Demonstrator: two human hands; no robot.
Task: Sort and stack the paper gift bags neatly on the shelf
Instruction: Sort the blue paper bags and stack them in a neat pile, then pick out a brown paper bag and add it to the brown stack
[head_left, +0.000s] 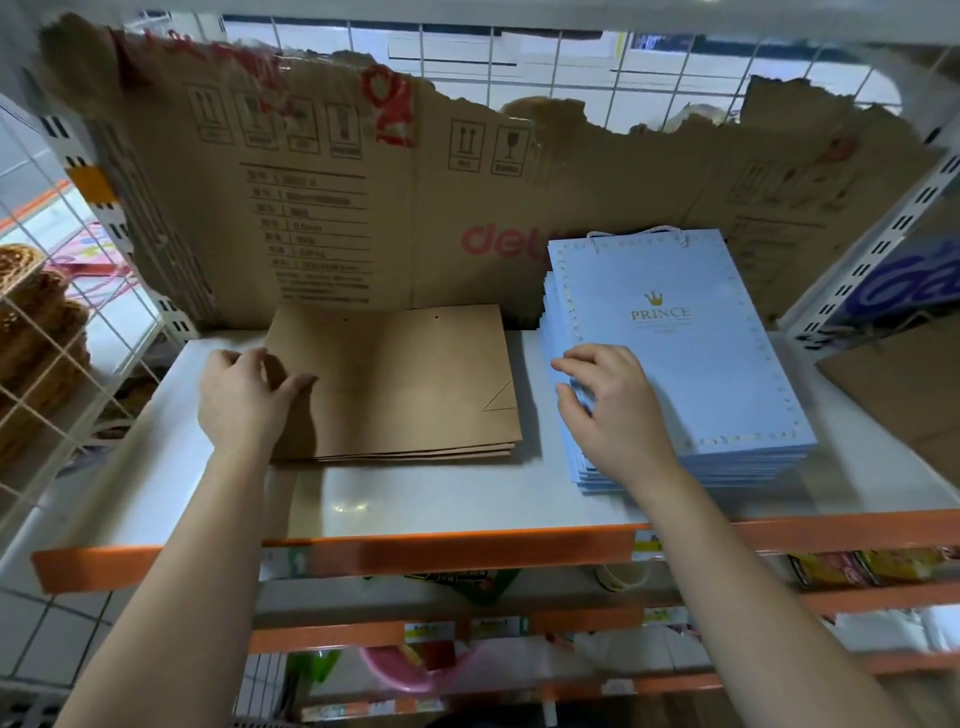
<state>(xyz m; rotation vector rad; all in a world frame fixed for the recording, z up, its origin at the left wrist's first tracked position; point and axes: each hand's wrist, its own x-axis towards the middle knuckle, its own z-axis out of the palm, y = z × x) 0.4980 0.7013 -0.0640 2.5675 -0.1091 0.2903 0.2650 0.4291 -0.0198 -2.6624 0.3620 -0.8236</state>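
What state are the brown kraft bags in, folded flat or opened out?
Folded flat. The brown kraft bags lie in a thin stack on the white shelf, layered edges showing at the front.

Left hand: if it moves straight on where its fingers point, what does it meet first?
Probably the cardboard sheet at the back of the shelf; the left hand holds the brown bags by their left edge. Depth is unclear.
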